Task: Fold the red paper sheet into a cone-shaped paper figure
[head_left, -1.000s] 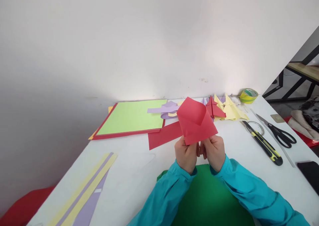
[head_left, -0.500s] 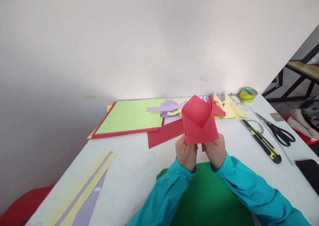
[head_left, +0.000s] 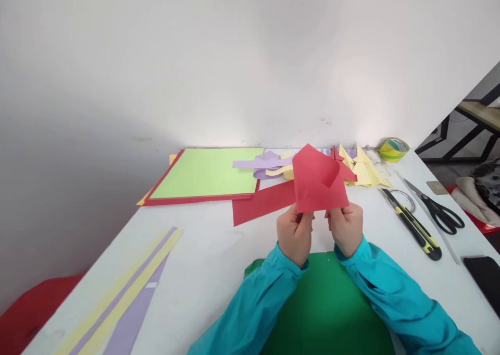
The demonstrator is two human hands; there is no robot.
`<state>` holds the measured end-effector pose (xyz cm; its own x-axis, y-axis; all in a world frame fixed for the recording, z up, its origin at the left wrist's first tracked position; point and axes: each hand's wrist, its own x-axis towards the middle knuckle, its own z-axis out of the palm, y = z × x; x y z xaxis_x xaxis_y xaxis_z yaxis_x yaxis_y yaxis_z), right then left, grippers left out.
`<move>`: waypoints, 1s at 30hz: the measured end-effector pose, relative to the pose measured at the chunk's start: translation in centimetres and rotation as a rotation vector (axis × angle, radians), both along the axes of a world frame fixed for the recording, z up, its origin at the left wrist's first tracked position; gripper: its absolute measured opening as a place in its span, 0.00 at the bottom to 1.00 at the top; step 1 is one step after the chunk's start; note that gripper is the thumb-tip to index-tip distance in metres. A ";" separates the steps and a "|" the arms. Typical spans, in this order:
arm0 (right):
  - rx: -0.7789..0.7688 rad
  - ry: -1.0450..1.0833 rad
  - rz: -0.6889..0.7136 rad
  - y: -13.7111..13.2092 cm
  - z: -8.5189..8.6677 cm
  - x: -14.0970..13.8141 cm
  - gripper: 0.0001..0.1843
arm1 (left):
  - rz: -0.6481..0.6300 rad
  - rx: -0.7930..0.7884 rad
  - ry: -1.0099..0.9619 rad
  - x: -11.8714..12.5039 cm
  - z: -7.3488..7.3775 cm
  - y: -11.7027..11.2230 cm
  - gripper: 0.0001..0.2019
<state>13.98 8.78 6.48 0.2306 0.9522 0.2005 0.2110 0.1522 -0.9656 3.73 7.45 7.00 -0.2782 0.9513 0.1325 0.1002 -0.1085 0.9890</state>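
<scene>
A piece of red paper (head_left: 316, 185), bent over with a pointed top, is held up above the table between both hands. My left hand (head_left: 295, 235) pinches its lower left edge. At the lower right, my right hand (head_left: 346, 227) grips the same sheet, fingers partly hidden behind it. One upper flap curls, leaving a darker fold on the right side. Behind it lies a red paper strip (head_left: 261, 201), its right end covered by the held paper.
Paper sheets topped by light green (head_left: 211, 172) lie at the back left. Purple and yellow strips (head_left: 128, 297) are at the left. Folded yellow paper (head_left: 367, 170) and a tape roll (head_left: 394, 149) sit behind. Rightward lie a utility knife (head_left: 414, 227), scissors (head_left: 439, 211) and a phone (head_left: 484, 279).
The red paper's open, curved top has flattened, its upper left now pressed down. Both hands have shifted slightly, the right one a little farther right.
</scene>
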 end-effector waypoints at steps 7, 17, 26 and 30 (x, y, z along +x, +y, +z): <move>-0.061 0.050 0.056 0.0 0.6 -0.2 0.20 | -0.043 -0.031 -0.042 0.0 0.3 0.1 0.18; -0.051 0.084 0.051 -0.5 0.3 -0.5 0.17 | -0.006 0.003 0.007 0.0 -0.9 0.2 0.23; -0.001 0.020 0.095 -0.4 0.9 -0.4 0.16 | -0.105 -0.028 -0.018 0.0 -0.8 0.3 0.28; 0.054 0.002 0.103 -0.5 1.1 -0.3 0.15 | -0.117 -0.014 -0.039 0.0 -1.0 0.4 0.23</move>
<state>13.73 8.31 7.60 0.1327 0.9587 0.2516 0.1898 0.2245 -0.9558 3.73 7.89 6.02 -0.1702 0.9792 0.1105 0.0492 -0.1036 0.9934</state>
